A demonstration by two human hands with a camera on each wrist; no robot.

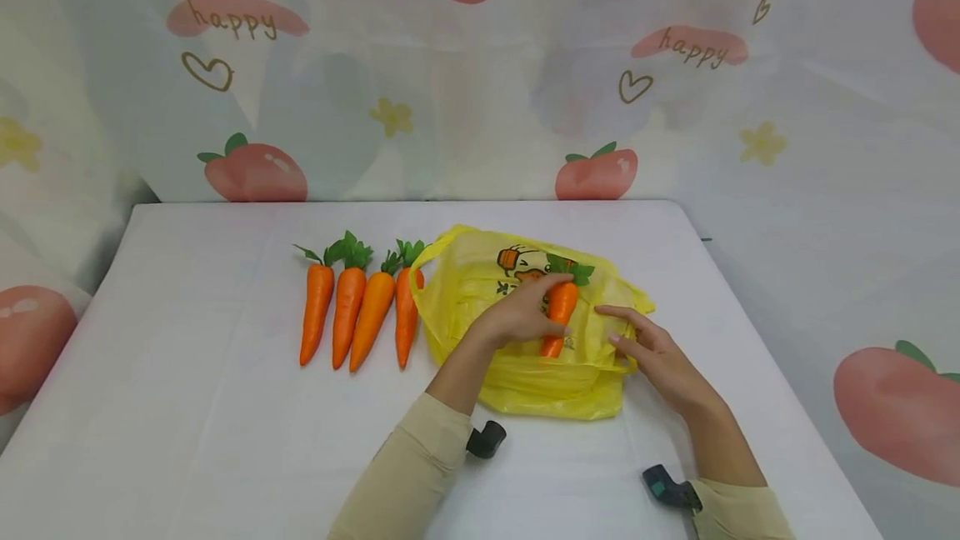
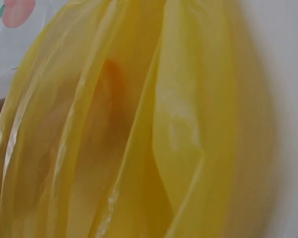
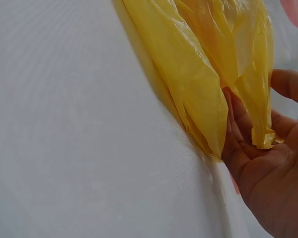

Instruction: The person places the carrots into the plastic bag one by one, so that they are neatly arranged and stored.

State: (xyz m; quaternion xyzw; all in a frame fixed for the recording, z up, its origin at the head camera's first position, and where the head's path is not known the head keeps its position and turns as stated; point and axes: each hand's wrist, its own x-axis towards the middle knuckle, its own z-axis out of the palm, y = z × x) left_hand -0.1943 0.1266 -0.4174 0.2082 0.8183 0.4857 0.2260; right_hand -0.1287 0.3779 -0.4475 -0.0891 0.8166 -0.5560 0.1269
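Note:
My left hand [image 1: 519,312] grips an orange carrot [image 1: 562,303] with green leaves, thumb and fingers on its sides. The carrot slants inside the mouth of a yellow plastic bag [image 1: 551,398], its lower tip hidden behind the front rim. In the left wrist view, bag film [image 2: 188,99] covers most of the picture, with a blurred orange patch behind it. At the bag's right side my right hand [image 1: 663,357] holds the edge. The right wrist view shows a gathered strip of the bag [image 3: 260,104] running between its fingers and across the palm.
Several carrots [image 1: 348,298] lie in a row left of the bag, leaves toward the back; the rightmost carrot [image 1: 407,315] sits close against the bag. All rest on a white-covered table [image 1: 187,423]. A patterned cloth [image 1: 465,107] hangs behind the table's far edge.

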